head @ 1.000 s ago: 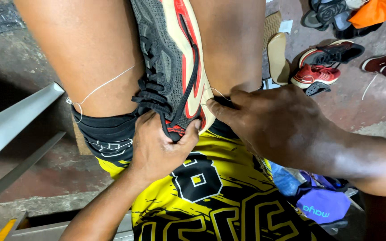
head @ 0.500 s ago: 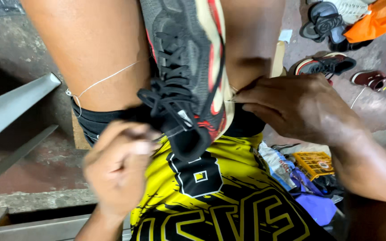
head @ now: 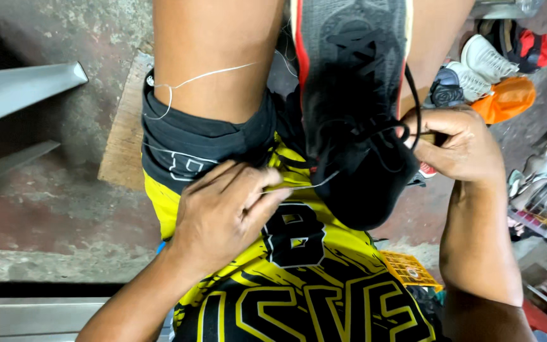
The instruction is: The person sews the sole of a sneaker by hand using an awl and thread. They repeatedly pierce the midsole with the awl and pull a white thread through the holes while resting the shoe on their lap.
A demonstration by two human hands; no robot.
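A black and grey sneaker [head: 349, 82] with red trim and black laces stands wedged between my bare thighs, heel end toward me. My left hand [head: 223, 212] rests on my yellow and black shorts, its fingers pinched on a thin pale thread [head: 314, 185] that runs to the sneaker's heel. On the sneaker's right side, my right hand [head: 460, 149] grips the shoe with fingers curled by the laces. A loose white thread [head: 204, 77] lies across my left thigh.
I sit on a wooden board [head: 121, 133] above a concrete floor. A metal bar [head: 20, 92] juts in from the left. Several other shoes [head: 482, 63] and an orange item [head: 508, 98] lie at the upper right; a yellow crate [head: 406, 269] is below my right arm.
My left hand let go of the sneaker's heel, swung down and left, and now pinches the thread over my shorts. The sneaker has turned, showing its darker side. My right hand stayed on it.
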